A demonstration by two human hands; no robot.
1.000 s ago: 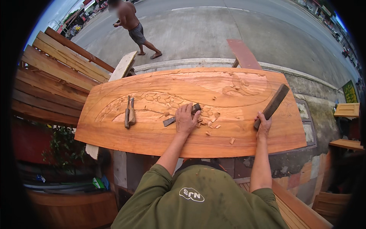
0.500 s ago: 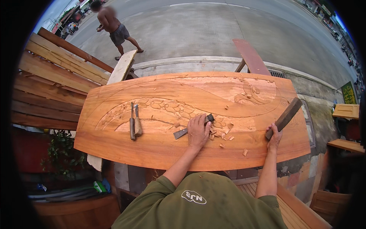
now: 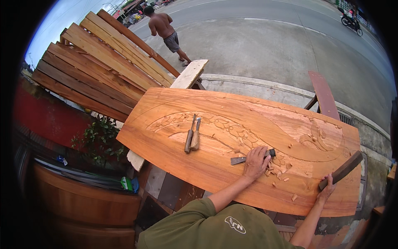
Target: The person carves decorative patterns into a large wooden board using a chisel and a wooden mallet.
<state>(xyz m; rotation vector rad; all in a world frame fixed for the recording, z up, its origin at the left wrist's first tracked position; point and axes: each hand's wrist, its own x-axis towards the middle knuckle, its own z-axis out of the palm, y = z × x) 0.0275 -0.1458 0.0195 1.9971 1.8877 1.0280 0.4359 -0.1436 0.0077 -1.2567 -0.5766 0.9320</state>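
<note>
Between the long edges of a carved panel (image 3: pixel 182 106), a chisel (image 3: pixel 237 161) is being held under the left hand (image 3: pixel 254 163). At the near right corner, a wooden bar (image 3: pixel 342 169) is being gripped by the right hand (image 3: pixel 327 190); toward the left edge, two carving tools (image 3: pixel 189 141) are being supported.

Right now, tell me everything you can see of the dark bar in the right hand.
The dark bar is long, straight and blocky, dark brown, apparently wood. The right hand grips its near end; the rest slants away rightward over the carved panel. Whether it touches the panel is unclear.
</note>
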